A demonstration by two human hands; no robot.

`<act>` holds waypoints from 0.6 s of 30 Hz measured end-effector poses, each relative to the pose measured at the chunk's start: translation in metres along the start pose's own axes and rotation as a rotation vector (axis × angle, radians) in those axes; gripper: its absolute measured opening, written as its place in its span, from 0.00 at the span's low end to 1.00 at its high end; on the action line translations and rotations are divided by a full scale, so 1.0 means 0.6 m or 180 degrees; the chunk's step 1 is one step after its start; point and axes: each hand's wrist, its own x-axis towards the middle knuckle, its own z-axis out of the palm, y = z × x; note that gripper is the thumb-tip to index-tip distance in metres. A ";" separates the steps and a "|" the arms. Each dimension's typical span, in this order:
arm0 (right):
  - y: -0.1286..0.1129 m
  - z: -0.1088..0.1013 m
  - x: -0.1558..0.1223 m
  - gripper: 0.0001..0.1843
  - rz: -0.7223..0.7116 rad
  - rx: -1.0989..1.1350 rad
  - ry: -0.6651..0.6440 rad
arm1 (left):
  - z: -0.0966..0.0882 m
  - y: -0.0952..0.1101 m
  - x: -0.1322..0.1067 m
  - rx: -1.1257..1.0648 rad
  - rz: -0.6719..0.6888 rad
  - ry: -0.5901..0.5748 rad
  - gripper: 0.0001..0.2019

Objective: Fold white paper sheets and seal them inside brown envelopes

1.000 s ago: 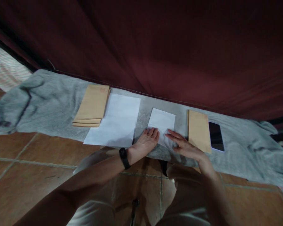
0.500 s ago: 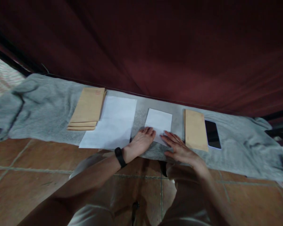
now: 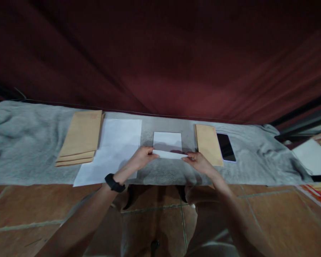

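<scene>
A small white sheet of paper [image 3: 168, 140] lies in front of me on the grey cloth, its near edge lifted and folded up into a narrow strip. At the left end of that strip, my left hand [image 3: 144, 157] pinches the paper between thumb and fingers; a black band circles this wrist. The right end is pinched by my right hand [image 3: 198, 161]. Larger white sheets [image 3: 117, 146] lie left of my left hand. Just beyond my right hand is a small stack of brown envelopes [image 3: 209, 142].
More brown envelopes [image 3: 80, 134] are stacked at the left, overlapping the large sheets. A dark-screened phone [image 3: 226, 147] rests beside the right envelopes. The grey cloth [image 3: 259, 153] covers a narrow bench, with a dark red curtain [image 3: 160, 71] behind and a tiled floor [image 3: 21, 214] below.
Both hands were lying flat on the small paper; now they pinch its near edge at either end and hold it raised. The camera view has shifted a little.
</scene>
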 end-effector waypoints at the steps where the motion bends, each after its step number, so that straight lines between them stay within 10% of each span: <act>1: 0.000 0.003 0.003 0.18 0.0040 0.0075 0.0031 | 0.001 -0.003 0.001 -0.0114 -0.0020 0.0032 0.11; 18: -0.027 0.025 0.081 0.16 0.0720 -0.0808 0.0373 | 0.001 0.016 0.033 0.0779 -0.0231 0.0673 0.13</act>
